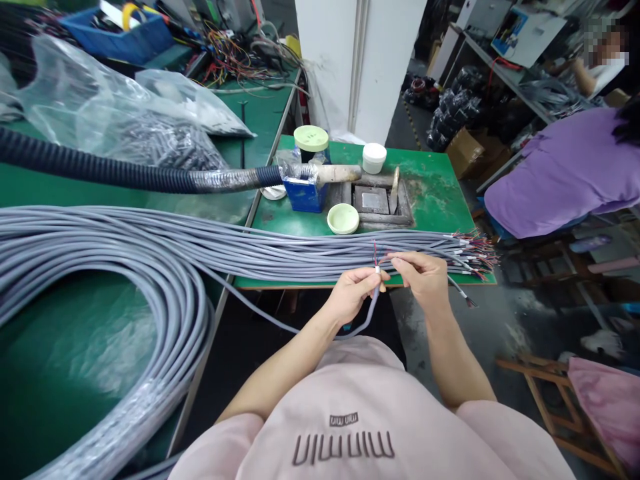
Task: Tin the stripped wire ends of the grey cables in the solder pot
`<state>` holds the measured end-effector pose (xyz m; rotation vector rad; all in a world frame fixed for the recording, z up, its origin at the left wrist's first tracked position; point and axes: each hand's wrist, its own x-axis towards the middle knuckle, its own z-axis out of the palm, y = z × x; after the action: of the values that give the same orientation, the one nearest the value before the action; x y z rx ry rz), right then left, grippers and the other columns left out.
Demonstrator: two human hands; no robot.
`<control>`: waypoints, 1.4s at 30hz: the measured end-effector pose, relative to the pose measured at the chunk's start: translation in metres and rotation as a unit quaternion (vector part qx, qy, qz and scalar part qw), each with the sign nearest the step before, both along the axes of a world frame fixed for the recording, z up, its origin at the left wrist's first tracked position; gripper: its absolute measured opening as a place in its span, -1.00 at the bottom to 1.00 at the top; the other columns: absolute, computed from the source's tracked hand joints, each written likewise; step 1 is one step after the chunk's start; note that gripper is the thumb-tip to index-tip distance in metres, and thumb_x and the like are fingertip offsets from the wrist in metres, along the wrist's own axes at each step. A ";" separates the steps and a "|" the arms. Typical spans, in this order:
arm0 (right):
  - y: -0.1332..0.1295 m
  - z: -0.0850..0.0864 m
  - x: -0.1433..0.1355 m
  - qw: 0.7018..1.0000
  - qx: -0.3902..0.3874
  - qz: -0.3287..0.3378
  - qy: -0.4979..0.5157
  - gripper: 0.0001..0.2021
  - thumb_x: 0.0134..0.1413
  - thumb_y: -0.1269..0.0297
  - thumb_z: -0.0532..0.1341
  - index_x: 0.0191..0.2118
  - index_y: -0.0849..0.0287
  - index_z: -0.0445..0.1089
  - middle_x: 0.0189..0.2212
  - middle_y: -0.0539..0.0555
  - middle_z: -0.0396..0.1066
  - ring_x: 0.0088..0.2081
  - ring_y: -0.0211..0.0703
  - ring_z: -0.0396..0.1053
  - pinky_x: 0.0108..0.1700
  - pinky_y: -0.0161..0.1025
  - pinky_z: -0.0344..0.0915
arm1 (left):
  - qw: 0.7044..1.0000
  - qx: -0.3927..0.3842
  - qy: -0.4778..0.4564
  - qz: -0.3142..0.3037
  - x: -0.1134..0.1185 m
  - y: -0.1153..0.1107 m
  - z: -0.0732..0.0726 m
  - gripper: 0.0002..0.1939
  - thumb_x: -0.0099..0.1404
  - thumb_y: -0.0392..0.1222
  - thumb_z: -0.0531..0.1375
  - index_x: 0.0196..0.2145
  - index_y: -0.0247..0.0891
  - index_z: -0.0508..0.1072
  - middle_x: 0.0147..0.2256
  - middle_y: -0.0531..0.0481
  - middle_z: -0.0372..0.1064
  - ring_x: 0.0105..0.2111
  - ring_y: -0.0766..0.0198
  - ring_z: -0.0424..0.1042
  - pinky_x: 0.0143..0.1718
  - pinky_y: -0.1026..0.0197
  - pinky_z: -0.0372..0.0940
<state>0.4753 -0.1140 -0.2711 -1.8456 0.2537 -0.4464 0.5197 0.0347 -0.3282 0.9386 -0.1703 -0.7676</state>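
And here one grey cable (371, 311) is being gripped near its end by the left hand (356, 288), on the near side of the blue box (306, 195) and a little to its right. At that same end, thin wires (375, 253), at least one of them red, stand up, and some are pinched between thumb and finger by the right hand (421, 272).

Just beyond the hands, the green worktop (443, 183) is crossed by one thick bundle of grey cables (300, 257), too many to be counted, laid nearer than the blue box, with stripped ends fanned out far to its right. Against the box, one ribbed hose (150, 173) is seen, its pale nozzle (340, 174) pointed right. Behind the box, one green-lidded tub (311, 139); right of it, one white tub (375, 160), one shallow green dish (343, 219), and one tool (395, 190) laid beside a square metal plate (373, 201). The surface there is stained and scuffed.

Left of the box, a second green surface (65, 347) is loaded with the cable coil, two clear bags (100, 100) and one blue tray (120, 35). Behind the box, one white pillar (345, 67); far right, two people are seen, one in purple (565, 167), and one wooden stool (555, 393).
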 end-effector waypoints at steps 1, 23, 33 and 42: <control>-0.001 -0.001 -0.001 1.000 0.006 -0.005 -0.003 -0.85 0.01 0.22 0.30 -0.31 0.13 0.59 -0.64 -0.05 0.39 -0.67 -0.38 0.14 -0.62 -0.36 0.05 | 1.000 -0.007 0.012 -0.005 0.000 0.000 -0.001 -0.63 0.04 0.04 0.39 -0.32 -0.34 0.60 -0.52 -0.01 0.43 -0.54 0.42 0.28 -0.48 0.34 0.14; 0.000 0.003 -0.001 0.990 -0.118 0.033 -0.063 -0.90 0.10 0.28 0.25 -0.29 0.09 0.53 -0.48 -0.01 0.43 -0.46 -0.25 0.33 -0.39 -0.27 0.27 | 0.998 -0.041 0.038 0.001 0.008 0.002 -0.005 -0.64 0.06 0.02 0.39 -0.31 -0.34 0.59 -0.51 0.01 0.43 -0.54 0.44 0.29 -0.46 0.34 0.17; 0.009 -0.015 -0.001 0.854 -0.433 0.203 -0.207 -0.65 0.10 0.31 0.22 0.02 -0.10 0.41 0.14 0.08 0.31 0.17 0.07 0.23 0.14 0.10 0.23 | 0.991 -0.087 0.080 0.054 0.013 0.010 0.023 -0.66 0.12 0.02 0.35 -0.34 -0.36 0.55 -0.45 -0.03 0.46 -0.53 0.43 0.36 -0.49 0.39 0.25; -0.064 0.030 0.052 0.835 -0.421 -0.155 -0.317 -0.72 0.24 0.25 0.13 0.03 0.12 0.39 -0.04 0.17 0.43 0.03 0.08 0.38 0.08 0.11 0.28 | 0.827 -0.131 -0.531 -0.134 -0.028 0.036 0.069 -0.67 0.25 -0.19 0.26 -0.02 -0.20 0.52 -0.12 -0.11 0.54 -0.09 0.16 0.51 -0.01 0.20 0.38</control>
<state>0.5268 -0.1781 -0.2409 -2.3610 -0.1445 -1.5596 0.4916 0.0703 -0.2596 0.9973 -1.3805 -0.3715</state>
